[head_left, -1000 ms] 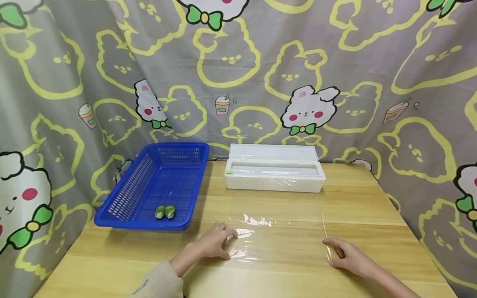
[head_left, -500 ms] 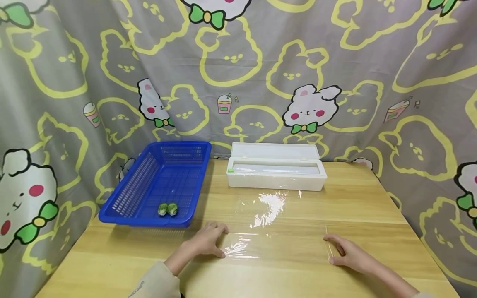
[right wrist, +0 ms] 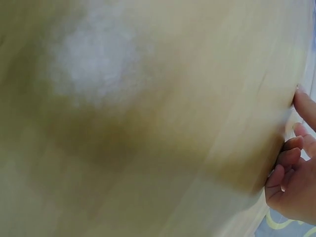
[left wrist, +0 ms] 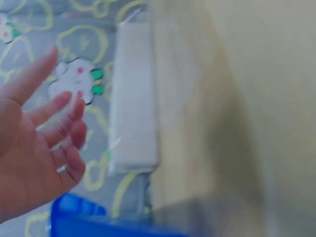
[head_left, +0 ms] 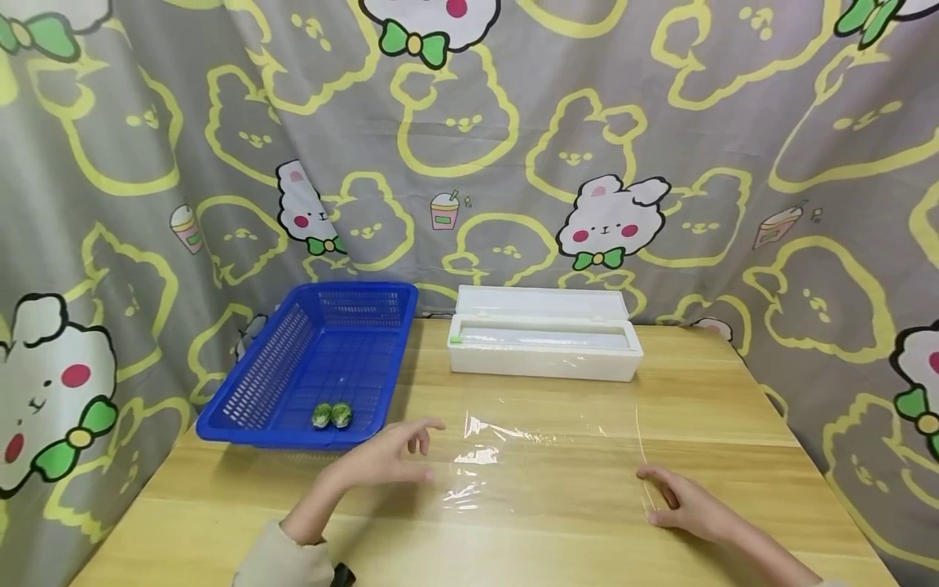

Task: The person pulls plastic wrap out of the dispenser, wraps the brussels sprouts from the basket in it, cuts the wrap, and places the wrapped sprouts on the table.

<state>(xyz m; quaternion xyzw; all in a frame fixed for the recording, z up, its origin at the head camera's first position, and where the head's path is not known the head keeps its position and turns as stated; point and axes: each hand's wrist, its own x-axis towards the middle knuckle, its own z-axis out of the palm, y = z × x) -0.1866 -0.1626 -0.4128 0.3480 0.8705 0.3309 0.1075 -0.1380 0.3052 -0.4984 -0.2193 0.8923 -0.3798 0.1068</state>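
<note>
A sheet of clear plastic wrap (head_left: pixel 528 456) lies spread over the table, its shiny creases catching light. My left hand (head_left: pixel 389 452) hovers just off the sheet's left edge, fingers loosely bent and holding nothing; the left wrist view shows the same palm. At the opposite edge, my right hand (head_left: pixel 689 505) holds the wrap, its thumb and index fingertip set apart along the border. In the right wrist view the other fingers of the right hand (right wrist: pixel 296 168) are curled by that edge. Behind the sheet stands a white wrap box (head_left: pixel 543 363), lid raised, with a roll inside.
To the left, a blue plastic basket (head_left: pixel 293 436) holds two small green-and-white round items (head_left: pixel 332 415) near its front. Its right rim is close to my left hand. The wooden table (head_left: pixel 741 408) ends at a patterned grey curtain (head_left: pixel 499 90) behind and at both sides.
My left hand has come off the wrap's left edge and moved left and slightly up, its fingers free. The right hand stays at the right edge. Highlights on the film have shifted.
</note>
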